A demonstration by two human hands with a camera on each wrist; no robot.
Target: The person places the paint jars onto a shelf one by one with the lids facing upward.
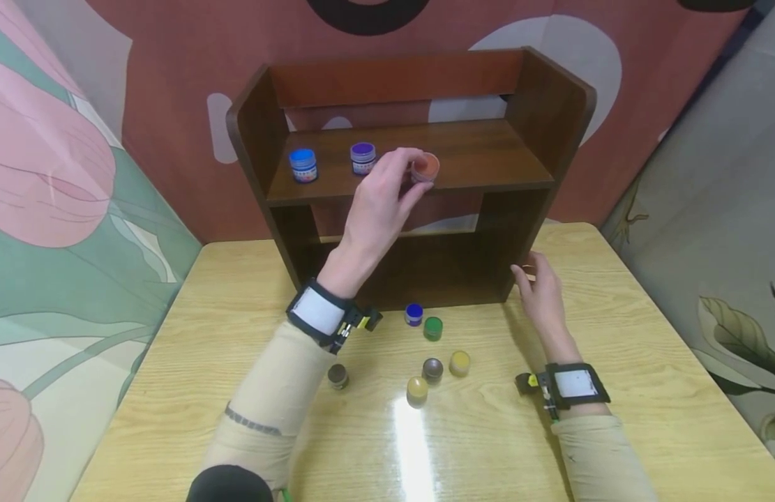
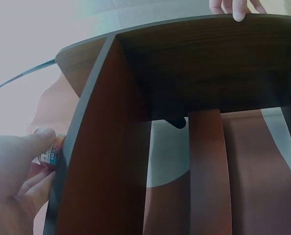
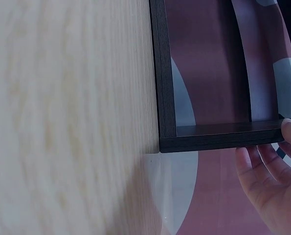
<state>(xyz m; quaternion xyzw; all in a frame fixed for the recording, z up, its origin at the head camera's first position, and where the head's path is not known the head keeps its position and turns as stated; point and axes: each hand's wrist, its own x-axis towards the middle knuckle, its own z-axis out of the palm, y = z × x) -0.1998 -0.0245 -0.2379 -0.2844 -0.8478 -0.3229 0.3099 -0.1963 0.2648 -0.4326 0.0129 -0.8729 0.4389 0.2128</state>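
You have a light wood table point(image 1: 236, 293) in front of you. A brown shelf point(image 1: 561, 104) stands on it. Nearer you sit six little jars: a dark blue jar point(image 1: 414, 315), a green jar point(image 1: 433, 329), a yellow jar point(image 1: 460, 363), a gray jar point(image 1: 432, 370), a pale yellow jar point(image 1: 417, 390) and, off to your left, a dark gray jar point(image 1: 338, 376). Up on the shelf, you see a bright blue jar point(image 1: 303, 166) and a purple jar point(image 1: 363, 159).

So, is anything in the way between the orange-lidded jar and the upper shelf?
Nothing visible stands between the orange-lidded jar in the left grip and the upper shelf. The purple-lidded jar and blue-lidded jar stand off to its left.
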